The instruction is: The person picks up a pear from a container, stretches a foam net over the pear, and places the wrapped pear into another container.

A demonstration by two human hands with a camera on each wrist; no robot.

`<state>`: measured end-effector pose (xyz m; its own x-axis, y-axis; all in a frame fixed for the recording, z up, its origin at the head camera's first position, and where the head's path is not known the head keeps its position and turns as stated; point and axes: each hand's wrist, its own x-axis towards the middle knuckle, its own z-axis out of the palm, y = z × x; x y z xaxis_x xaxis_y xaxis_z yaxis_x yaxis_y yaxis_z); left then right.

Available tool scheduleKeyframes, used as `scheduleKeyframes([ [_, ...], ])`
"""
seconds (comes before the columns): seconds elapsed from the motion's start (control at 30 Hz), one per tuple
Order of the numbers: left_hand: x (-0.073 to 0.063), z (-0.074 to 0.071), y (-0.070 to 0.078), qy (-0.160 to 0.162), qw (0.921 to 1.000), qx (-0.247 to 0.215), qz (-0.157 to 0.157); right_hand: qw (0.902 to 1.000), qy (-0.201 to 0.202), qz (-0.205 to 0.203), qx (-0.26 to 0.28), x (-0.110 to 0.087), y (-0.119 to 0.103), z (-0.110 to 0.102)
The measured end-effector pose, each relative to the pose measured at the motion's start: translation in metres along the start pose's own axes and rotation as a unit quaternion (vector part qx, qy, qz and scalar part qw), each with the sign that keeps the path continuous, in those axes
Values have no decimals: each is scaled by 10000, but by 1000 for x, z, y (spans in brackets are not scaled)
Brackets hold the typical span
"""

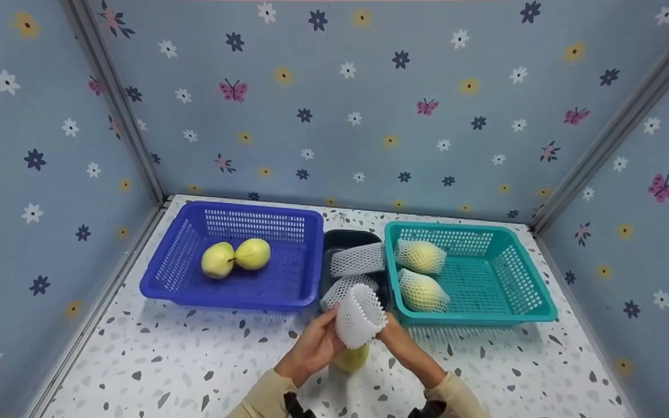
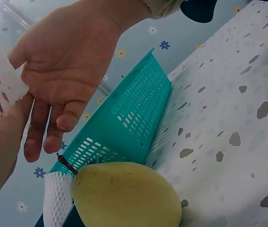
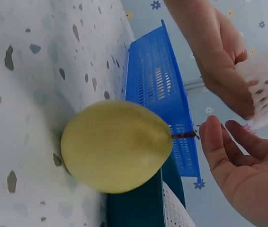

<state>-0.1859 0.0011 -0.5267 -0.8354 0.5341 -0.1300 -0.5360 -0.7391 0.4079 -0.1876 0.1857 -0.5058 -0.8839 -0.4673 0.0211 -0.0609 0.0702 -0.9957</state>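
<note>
A white foam net sleeve point(image 1: 359, 318) is between my two hands above the near middle of the table, its toothed opening tilted up. My left hand point(image 1: 316, 343) grips its left side, and its fingers curl against the net in the right wrist view. At the opening's right edge, my right hand point(image 1: 394, 335) pinches the sleeve; its other fingers are loosely bent in the left wrist view. Below the sleeve a bare yellow-green pear point(image 3: 117, 147) stands on the table, stem up and apart from both hands. The head view shows only its lower part.
A blue basket point(image 1: 236, 301) on the left contains two bare pears point(image 1: 218, 260). In the middle, a dark tray point(image 1: 351, 234) holds more foam net sleeves point(image 1: 359, 259). Two pears in foam nets point(image 1: 423, 290) lie at the left of the teal basket point(image 1: 479, 318). Patterned walls enclose the table.
</note>
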Motion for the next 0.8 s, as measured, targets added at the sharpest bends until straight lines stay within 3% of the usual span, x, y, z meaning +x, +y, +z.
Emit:
scheduleKeyframes([
  [0.2,0,-8,-2,-40,9967,781,210,9949,518,517,699,5,1,4],
  [0.3,1,-13,-3,-157,9914,1256,342,9869,686,762,1246,7,1,5],
  [0.4,1,-18,-2,-243,9875,1492,444,9729,683,954,1991,8,1,4],
  [0.5,1,-20,-2,-236,9909,1262,411,9464,444,1097,3006,7,2,1],
  [0.67,2,-18,-2,-249,9987,280,342,8828,73,1398,4484,4,5,-4],
  [0.73,2,-19,-2,-242,9989,6,395,8679,112,1495,4736,2,6,-4],
  [0.8,2,-20,-2,-153,9988,-110,454,8666,283,1546,4736,0,8,-2],
])
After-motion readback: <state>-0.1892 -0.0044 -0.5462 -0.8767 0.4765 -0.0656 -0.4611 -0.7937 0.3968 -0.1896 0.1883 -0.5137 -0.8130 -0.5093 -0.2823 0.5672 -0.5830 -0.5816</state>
